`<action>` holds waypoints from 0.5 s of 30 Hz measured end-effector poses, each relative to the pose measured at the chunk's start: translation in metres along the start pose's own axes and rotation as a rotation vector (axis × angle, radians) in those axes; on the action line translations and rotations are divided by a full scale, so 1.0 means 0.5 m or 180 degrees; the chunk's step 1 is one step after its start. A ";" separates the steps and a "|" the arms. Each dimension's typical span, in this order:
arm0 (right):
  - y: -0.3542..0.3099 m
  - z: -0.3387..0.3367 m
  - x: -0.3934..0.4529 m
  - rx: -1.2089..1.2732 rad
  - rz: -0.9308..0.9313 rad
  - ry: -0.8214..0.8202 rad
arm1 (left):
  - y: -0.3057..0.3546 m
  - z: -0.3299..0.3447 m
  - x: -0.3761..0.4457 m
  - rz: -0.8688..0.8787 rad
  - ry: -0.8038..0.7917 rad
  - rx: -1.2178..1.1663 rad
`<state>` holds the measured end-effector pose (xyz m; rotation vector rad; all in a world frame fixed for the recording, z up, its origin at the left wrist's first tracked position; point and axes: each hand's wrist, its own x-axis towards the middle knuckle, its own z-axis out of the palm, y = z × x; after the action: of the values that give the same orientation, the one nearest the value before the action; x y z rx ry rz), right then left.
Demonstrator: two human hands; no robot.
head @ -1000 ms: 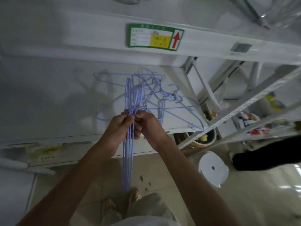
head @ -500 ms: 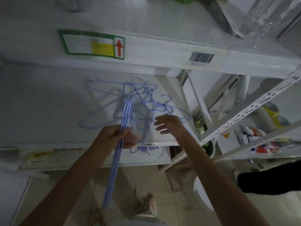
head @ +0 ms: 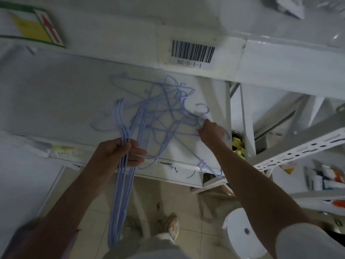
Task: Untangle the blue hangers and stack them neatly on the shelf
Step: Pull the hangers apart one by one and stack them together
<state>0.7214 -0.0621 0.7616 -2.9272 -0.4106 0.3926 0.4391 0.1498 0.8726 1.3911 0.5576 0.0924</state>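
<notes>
A tangle of thin blue wire hangers (head: 164, 116) lies on the white shelf (head: 56, 101), toward its right end. My left hand (head: 121, 154) is shut on a bunch of aligned blue hangers (head: 121, 193) that hangs down past the shelf's front edge toward the floor, hooks up over the shelf. My right hand (head: 211, 131) reaches into the right side of the tangle, fingers closed around a hanger near its hook.
An upper shelf beam with a barcode label (head: 193, 53) and a green-framed sign (head: 31, 28) runs overhead. A white round stool (head: 244, 234) stands on the tiled floor at right. Slotted shelf rails (head: 298, 148) and stocked shelves are at right. My shoe (head: 172, 227) is below.
My right hand let go of the bunch and moved right and forward into the tangle, where it closed on a hanger. My left hand keeps the bunch. The view swung right.
</notes>
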 end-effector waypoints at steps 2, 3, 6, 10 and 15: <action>0.006 0.007 0.001 -0.0228 -0.0159 0.0179 | 0.016 0.003 -0.007 0.0030 0.0050 -0.0013; 0.010 0.005 0.003 -0.0304 -0.0245 0.0264 | 0.024 0.003 -0.009 0.0049 0.0048 -0.0032; 0.026 -0.012 0.012 -0.0398 -0.0478 0.0666 | 0.046 0.003 -0.016 0.0117 0.0014 -0.0087; 0.036 -0.059 0.027 -0.0515 -0.0884 0.1191 | 0.049 -0.005 -0.018 0.0126 0.0078 -0.0025; 0.016 -0.100 0.050 -0.0382 -0.1250 0.1658 | 0.045 -0.029 -0.026 0.0072 0.0214 0.0037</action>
<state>0.7604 -0.0684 0.8019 -2.8058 -0.9153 -0.4481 0.4274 0.1622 0.8972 1.4099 0.5990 0.1548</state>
